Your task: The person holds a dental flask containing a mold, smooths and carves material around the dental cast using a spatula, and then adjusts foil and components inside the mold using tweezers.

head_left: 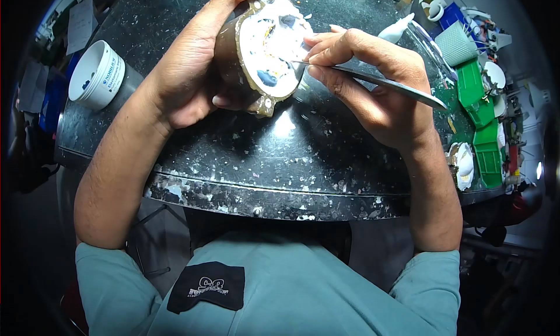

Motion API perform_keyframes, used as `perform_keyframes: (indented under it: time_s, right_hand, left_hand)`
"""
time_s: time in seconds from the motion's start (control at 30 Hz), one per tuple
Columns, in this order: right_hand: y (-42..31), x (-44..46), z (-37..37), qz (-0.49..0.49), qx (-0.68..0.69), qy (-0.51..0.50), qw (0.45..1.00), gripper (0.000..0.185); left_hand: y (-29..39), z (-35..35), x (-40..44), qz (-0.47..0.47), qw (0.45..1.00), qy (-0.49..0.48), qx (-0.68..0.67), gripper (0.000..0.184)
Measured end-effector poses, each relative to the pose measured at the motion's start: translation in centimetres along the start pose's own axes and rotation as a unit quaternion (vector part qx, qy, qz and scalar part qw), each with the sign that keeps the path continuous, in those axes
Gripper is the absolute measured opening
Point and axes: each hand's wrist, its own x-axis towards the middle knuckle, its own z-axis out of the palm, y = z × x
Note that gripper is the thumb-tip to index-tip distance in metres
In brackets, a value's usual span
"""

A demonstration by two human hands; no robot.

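My left hand (189,70) is wrapped round a brownish dental flask (228,53), tilted so its filled face shows. White plaster (279,35) fills it, with dark blue patches and small yellow-orange specks on its surface. Two lugs stick out from its rim. In my right hand (373,73), a slim metal wax knife (394,86) is pinched between thumb and fingers. The knife's thin tip reaches the plaster near its right edge; whether it touches cannot be made out. The handle end points down to the right.
A white labelled tub (98,73) lies tilted at the left. Green bins (471,91) line the right side, near a mesh cup (455,44) and a plaster-filled piece (462,165). A white pointed object (396,28) lies behind my right hand. Plaster spots cover the black table (262,161).
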Motion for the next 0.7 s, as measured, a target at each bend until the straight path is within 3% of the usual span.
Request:
perform_keyframes:
  time_s: [0.1,0.33,0.47,0.57,0.7]
  right_hand:
    - [-0.3,0.1,-0.2,-0.009,-0.020,-0.012,1.000,0.007]
    - [-1.0,0.3,-0.7,-0.016,-0.089,-0.043,0.995,0.003]
    - [-0.7,0.2,-1.1,0.025,-0.043,-0.058,0.997,0.005]
    - [0.5,0.0,-0.6,0.025,0.071,-0.006,0.997,0.006]
    - [0.1,0.2,-0.8,-0.039,-0.040,-0.013,0.998,0.009]
  left_hand:
    - [-0.2,-1.2,0.4,-0.003,0.998,-0.065,-0.015,0.067]
    - [-0.3,-1.1,0.3,0.005,0.998,-0.052,-0.027,0.065]
    - [-0.2,-1.5,0.5,-0.004,0.998,-0.054,-0.037,0.064]
    - [0.0,-1.3,0.8,-0.011,0.997,-0.061,-0.041,0.064]
    - [0.1,-1.4,0.6,-0.006,0.997,-0.080,-0.013,0.066]
